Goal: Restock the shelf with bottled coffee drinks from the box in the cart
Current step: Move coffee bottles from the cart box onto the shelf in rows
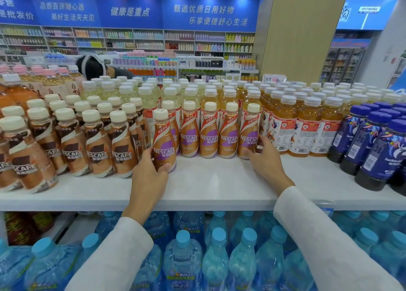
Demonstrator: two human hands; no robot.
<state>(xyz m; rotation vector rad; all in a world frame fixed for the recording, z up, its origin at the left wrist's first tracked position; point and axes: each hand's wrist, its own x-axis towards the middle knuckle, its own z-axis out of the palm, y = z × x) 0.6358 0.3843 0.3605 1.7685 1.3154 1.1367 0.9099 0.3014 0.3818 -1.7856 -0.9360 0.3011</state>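
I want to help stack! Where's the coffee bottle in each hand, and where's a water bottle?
left-hand coffee bottle (164,152), head view, on its front label.
right-hand coffee bottle (249,139), head view, on its front label.
water bottle (182,239), head view, on its blue cap.

coffee bottles (208,134) at the shelf (219,187) front, other drinks (228,97) behind, water bottles (215,257) seemingly one tier below

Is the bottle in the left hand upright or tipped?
Upright: the bottle, gripped by the left hand, has cap up, base on the shelf.
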